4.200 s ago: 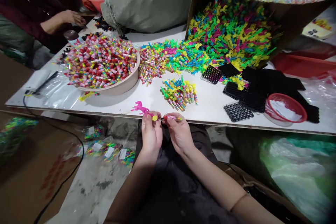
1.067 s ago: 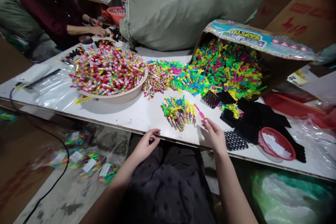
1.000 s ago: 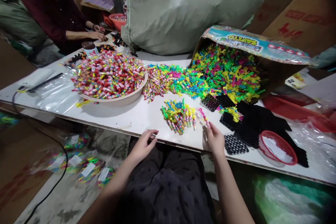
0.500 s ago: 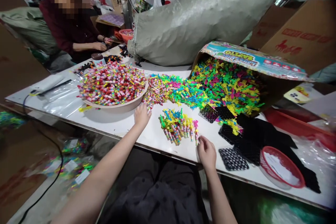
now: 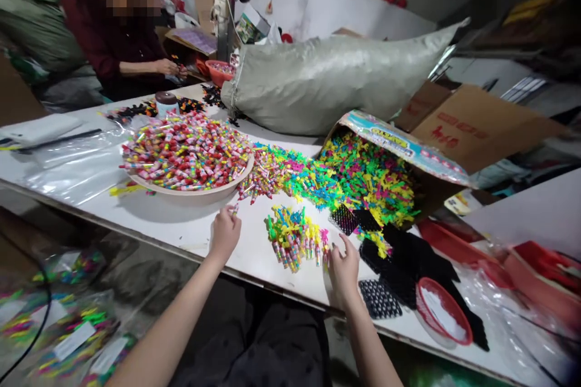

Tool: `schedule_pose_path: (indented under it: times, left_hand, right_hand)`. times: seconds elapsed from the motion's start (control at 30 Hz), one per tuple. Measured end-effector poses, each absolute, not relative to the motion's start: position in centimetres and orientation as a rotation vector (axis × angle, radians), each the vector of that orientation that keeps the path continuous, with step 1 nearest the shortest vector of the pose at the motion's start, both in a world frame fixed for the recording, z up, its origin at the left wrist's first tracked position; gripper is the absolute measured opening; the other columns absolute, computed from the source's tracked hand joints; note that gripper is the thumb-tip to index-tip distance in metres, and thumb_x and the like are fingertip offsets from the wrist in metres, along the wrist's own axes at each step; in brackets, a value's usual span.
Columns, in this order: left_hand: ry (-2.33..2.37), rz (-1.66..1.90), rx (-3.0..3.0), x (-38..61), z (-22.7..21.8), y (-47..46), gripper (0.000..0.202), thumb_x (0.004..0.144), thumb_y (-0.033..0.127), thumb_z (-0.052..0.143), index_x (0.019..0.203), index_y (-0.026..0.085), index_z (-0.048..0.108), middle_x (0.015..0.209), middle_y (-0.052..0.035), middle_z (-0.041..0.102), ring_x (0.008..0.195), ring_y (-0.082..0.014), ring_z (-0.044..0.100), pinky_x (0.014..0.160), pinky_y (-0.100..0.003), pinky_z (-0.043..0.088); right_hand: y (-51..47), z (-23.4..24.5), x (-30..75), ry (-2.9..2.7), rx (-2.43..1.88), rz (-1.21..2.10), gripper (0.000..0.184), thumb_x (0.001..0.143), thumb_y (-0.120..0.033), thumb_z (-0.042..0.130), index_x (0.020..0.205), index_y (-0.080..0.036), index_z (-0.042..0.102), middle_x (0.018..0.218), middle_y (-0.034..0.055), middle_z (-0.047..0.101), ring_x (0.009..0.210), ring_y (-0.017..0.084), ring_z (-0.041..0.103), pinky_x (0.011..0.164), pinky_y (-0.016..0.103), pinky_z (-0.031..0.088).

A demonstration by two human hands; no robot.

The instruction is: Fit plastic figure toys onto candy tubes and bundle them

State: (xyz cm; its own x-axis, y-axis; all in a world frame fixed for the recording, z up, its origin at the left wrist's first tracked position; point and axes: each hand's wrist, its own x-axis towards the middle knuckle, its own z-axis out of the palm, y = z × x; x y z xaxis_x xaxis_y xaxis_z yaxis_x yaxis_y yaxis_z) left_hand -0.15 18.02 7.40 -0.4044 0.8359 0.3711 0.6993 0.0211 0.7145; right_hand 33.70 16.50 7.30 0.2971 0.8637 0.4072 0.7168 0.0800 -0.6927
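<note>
My left hand [image 5: 226,233] is above the table just in front of the big bowl, its fingers closed on a small candy-filled tube [image 5: 235,210] that pokes out at the fingertips. My right hand [image 5: 344,263] is at the right end of a bunch of assembled pieces, thumb and forefinger apart, beside a tube topped with a pink figure [image 5: 324,239]. The bunch [image 5: 290,245] lies in a fan, colourful plastic figures joined to candy tubes. Similar tubes heap up in the beige bowl [image 5: 218,196], and loose tubes [image 5: 265,175] spill beside it.
Loose plastic figures [image 5: 313,181] pour from a tipped cardboard box [image 5: 399,145]. Black trays [image 5: 380,299] and a red basket [image 5: 467,329] lie on the right. A large sack [image 5: 327,84] lies behind. Across the table, a person in a dark red shirt [image 5: 79,30] handles small parts.
My left hand has drawn back from the loose tubes toward me, now with a tube in its fingers. My right fingers have spread apart beside the bunch. The camera view has shifted and tilted.
</note>
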Motion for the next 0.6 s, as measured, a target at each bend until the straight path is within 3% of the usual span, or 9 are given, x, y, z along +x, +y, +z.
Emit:
schedule_pose_path:
  times: [0.17, 0.37, 0.6]
  left_hand:
    - [1.998, 1.445, 1.601, -1.1, 7.4, 16.1, 0.019, 0.078, 0.015, 0.037, 0.089, 0.019, 0.051, 0.083, -0.0057, 0.062, 0.081, -0.0211, 0.057, 0.072, -0.033, 0.045]
    - [1.909, 1.431, 1.608, -1.6, 7.8, 15.8, 0.022, 0.081, 0.017, 0.034, 0.077, 0.021, 0.055, 0.076, -0.0037, 0.057, 0.078, -0.0203, 0.054, 0.074, -0.034, 0.041]
    - [1.819, 1.441, 1.553, -1.7, 8.1, 15.6, 0.021, 0.082, 0.016, 0.036, 0.076, 0.021, 0.055, 0.077, -0.0026, 0.056, 0.082, -0.0196, 0.052, 0.076, -0.033, 0.037]
  right_hand:
    - [25.2, 11.0, 31.1, -1.893, -1.738, -0.203, 0.024, 0.075, -0.025, 0.049, 0.089, -0.021, 0.069, 0.131, 0.0089, 0.045, 0.118, 0.030, 0.035, 0.095, 0.048, 0.030]
    - [31.2, 11.4, 28.3, -2.163, -1.873, -0.434, 0.027, 0.075, -0.019, 0.051, 0.097, -0.017, 0.066, 0.139, 0.0108, 0.036, 0.126, 0.034, 0.025, 0.093, 0.046, 0.028]
    - [31.6, 11.8, 28.3, -2.114, -1.841, -0.381, 0.024, 0.078, -0.019, 0.044, 0.079, -0.015, 0.068, 0.130, 0.0119, 0.047, 0.124, 0.030, 0.029, 0.095, 0.045, 0.023]
